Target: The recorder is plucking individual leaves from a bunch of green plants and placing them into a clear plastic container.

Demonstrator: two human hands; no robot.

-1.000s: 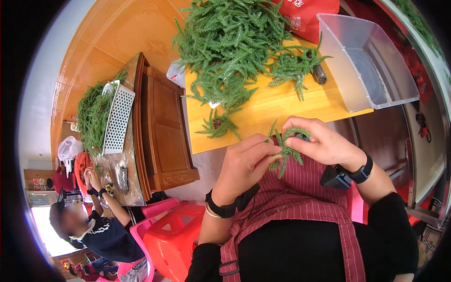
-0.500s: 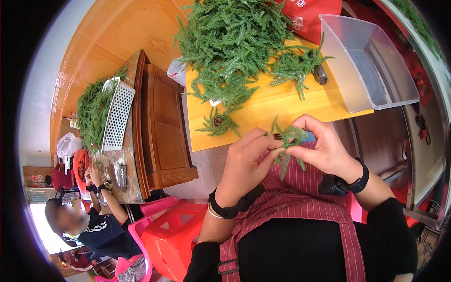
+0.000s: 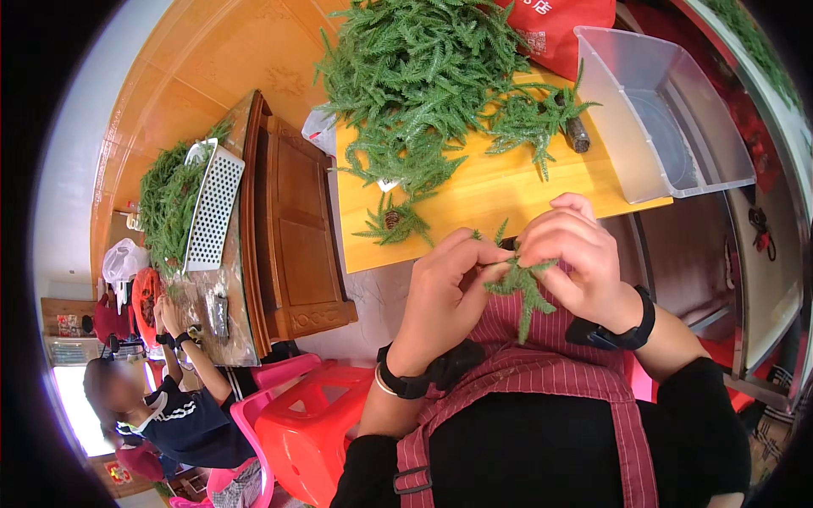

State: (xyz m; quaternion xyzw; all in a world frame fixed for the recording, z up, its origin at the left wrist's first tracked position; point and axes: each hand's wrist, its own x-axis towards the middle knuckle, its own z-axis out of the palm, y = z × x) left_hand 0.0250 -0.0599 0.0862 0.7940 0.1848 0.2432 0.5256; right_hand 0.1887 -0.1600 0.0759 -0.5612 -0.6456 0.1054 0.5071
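Between my two hands, in front of my striped apron, is a small green artificial pine sprig (image 3: 527,292). My left hand (image 3: 449,275) pinches it from the left with thumb and forefinger. My right hand (image 3: 576,258) has its fingers curled and pressed onto the same sprig, near the left fingertips. The inner stem is hidden by my fingers. On the yellow table's near edge lies another sprig with a brown pine cone (image 3: 392,220). A large heap of pine sprigs (image 3: 415,76) covers the far part of the table.
The yellow table (image 3: 500,182) also carries a dark cylinder (image 3: 577,135) by some loose sprigs and a translucent plastic bin (image 3: 610,118). A red bag (image 3: 563,38) is behind. At left are a white perforated basket (image 3: 213,207), a red stool (image 3: 309,432) and a seated co-worker (image 3: 182,415).
The sprig has turned so its tips hang down toward my apron. My right hand has rolled inward, its fingers curling more over the sprig. The co-worker's head has shifted.
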